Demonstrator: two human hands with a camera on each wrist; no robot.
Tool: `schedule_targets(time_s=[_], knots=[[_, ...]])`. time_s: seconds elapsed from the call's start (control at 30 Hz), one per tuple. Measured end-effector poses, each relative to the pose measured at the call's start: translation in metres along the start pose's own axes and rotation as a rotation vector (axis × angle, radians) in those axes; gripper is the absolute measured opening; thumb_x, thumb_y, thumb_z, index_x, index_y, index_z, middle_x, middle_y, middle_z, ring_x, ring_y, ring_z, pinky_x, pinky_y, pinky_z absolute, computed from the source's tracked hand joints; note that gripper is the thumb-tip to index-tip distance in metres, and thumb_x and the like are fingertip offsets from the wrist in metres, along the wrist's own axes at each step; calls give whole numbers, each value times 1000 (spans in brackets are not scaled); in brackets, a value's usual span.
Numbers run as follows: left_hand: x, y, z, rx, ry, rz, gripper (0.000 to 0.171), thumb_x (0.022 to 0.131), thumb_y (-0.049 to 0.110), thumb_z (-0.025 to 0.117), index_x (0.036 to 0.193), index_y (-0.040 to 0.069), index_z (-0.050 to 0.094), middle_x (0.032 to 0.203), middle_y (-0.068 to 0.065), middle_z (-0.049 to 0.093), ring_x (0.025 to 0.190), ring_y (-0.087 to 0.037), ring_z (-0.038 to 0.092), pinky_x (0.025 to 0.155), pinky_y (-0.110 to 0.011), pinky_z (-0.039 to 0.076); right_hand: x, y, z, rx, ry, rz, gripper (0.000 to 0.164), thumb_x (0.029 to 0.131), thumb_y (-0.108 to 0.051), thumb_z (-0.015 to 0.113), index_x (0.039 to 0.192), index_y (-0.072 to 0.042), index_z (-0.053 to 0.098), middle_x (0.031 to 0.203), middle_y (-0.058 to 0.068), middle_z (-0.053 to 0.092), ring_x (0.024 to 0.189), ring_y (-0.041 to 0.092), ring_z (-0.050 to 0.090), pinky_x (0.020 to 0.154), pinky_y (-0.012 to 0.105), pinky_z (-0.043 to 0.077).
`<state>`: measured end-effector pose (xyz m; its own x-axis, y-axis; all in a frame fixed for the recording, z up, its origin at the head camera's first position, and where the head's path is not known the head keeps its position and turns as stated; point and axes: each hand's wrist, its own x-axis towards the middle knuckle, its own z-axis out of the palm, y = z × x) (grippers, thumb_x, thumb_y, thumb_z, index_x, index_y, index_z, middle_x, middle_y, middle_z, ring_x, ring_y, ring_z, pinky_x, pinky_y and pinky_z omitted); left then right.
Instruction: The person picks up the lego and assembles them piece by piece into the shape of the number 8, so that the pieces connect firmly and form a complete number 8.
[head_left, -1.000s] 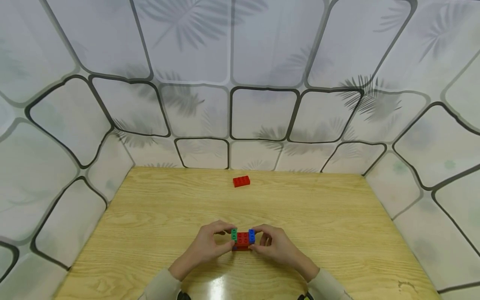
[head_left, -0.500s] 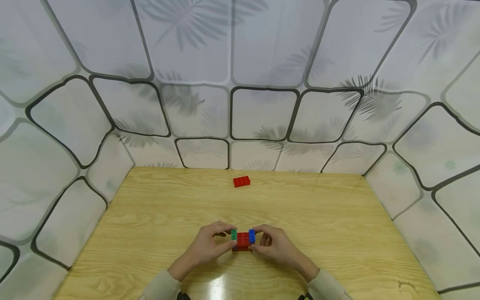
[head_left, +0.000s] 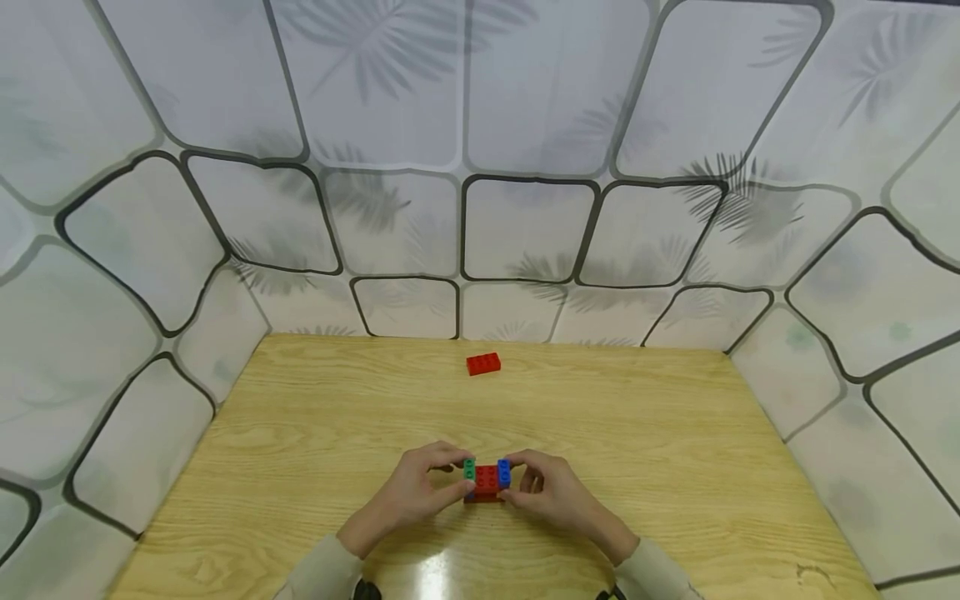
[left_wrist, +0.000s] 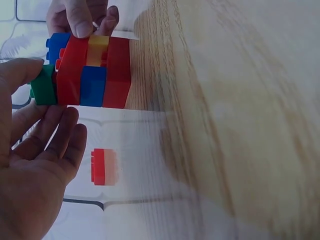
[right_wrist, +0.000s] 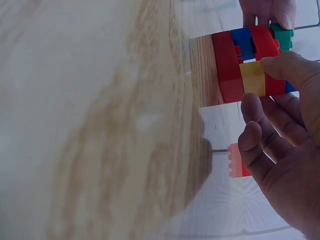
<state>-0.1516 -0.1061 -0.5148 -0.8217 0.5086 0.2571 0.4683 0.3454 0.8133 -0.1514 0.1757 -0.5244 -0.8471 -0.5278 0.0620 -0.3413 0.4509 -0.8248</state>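
Note:
A stack of toy building bricks stands on the table before me. Its base is a red brick (left_wrist: 118, 72); a blue brick (left_wrist: 93, 86) and a yellow brick (right_wrist: 253, 77) sit on that, under a second red brick (head_left: 487, 477). On top are a small green brick (head_left: 469, 469) at the left end and a small blue brick (head_left: 504, 473) at the right. My left hand (head_left: 416, 483) pinches the green brick between thumb and index finger. With my right hand (head_left: 551, 492) I grip the stack's right end, thumb on the upper red brick's near side. Fingertips behind are partly hidden.
A loose red brick (head_left: 483, 363) lies near the back edge of the wooden table (head_left: 337, 400). Patterned pale walls (head_left: 525, 225) enclose the table at the back and both sides.

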Motion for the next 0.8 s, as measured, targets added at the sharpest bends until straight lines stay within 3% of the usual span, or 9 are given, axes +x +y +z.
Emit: schedule_targets(time_s=[0.4,0.8], knots=[[-1,0,0,-32,-15,-53,42,102,32,73,132,4,72,123,-7,74,108,-25,71,92,-40,61,0,1,1,1,12,-14,40,96,-25,80,133,-12,69,84,-4,69,70,1,58,61,23,53],[-3,-2,1,-6,-7,7,40,101,27,74,131,1,72,123,-9,75,106,-28,72,89,-38,62,0,0,0,-4,4,-7,41,96,-26,79,133,-11,68,85,-4,70,70,0,59,62,23,53]])
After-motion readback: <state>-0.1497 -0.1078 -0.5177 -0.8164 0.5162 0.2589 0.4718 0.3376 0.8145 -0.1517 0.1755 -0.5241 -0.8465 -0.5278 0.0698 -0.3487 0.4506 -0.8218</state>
